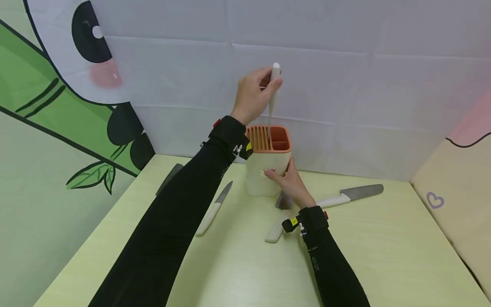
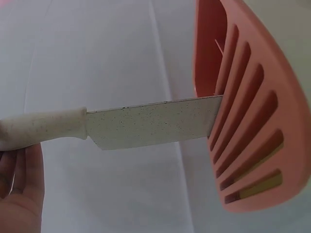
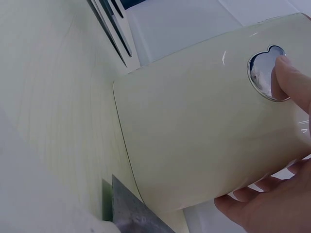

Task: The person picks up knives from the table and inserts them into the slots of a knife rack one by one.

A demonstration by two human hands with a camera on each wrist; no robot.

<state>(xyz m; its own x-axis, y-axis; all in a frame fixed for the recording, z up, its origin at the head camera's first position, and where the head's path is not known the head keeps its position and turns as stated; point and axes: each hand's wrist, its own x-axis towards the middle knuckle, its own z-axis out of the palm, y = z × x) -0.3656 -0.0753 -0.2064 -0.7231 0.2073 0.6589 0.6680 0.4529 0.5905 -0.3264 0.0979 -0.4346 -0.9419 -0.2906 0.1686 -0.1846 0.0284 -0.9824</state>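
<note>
In the head view my left hand (image 1: 255, 94) pinches the white handle of a kitchen knife (image 1: 274, 87) above a knife block (image 1: 264, 177). The knife points down; in the left wrist view its broad speckled blade (image 2: 155, 124) has its end in a slot of the orange slotted top (image 2: 296, 150). My right hand (image 1: 292, 185) grips the cream body low on its right side. Its thumb (image 3: 294, 82) lies over a shiny heart-shaped badge (image 3: 265, 73), with the other fingers along the side.
A small knife (image 1: 215, 209) lies left of the block. In front lies another white-handled knife (image 1: 277, 227), its blade partly behind my right hand. A broad-bladed knife (image 1: 360, 193) lies to the right. A dark blade (image 1: 171, 175) shows behind my left arm. The cloth-covered wall (image 1: 326, 85) stands behind.
</note>
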